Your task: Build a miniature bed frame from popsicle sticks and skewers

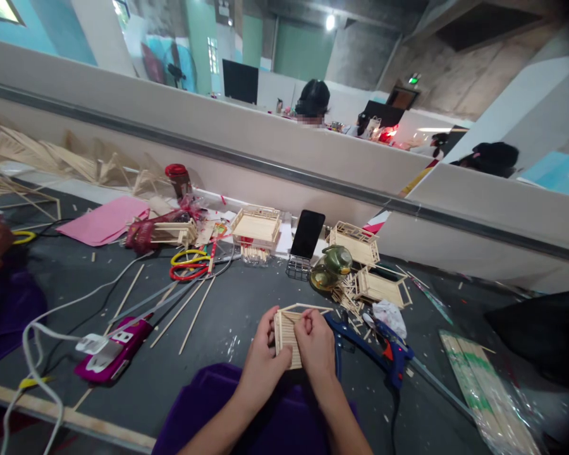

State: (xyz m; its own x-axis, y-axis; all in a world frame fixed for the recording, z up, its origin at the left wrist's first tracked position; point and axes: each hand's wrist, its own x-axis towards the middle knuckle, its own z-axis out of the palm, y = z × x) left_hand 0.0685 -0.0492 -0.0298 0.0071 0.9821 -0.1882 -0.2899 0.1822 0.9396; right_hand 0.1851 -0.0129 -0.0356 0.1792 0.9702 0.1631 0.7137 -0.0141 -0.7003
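A small panel of wooden sticks (285, 335) is held between both hands just above the dark table (218, 316). My left hand (262, 361) grips its left edge with the fingers curled round it. My right hand (317, 347) is closed on its right side, thumb and fingers pressing the top sticks. A thin stick frame juts out from the panel's far edge. Purple cloth lies under my forearms.
A blue glue gun (384, 354) lies right of my hands. Stick boxes (257, 226), a black phone on a stand (306, 235), a glass teapot (332, 266), red and yellow scissors (189, 265), long skewers, a pink device with white cables (114, 354), a skewer bag (483, 392). People sit beyond the partition.
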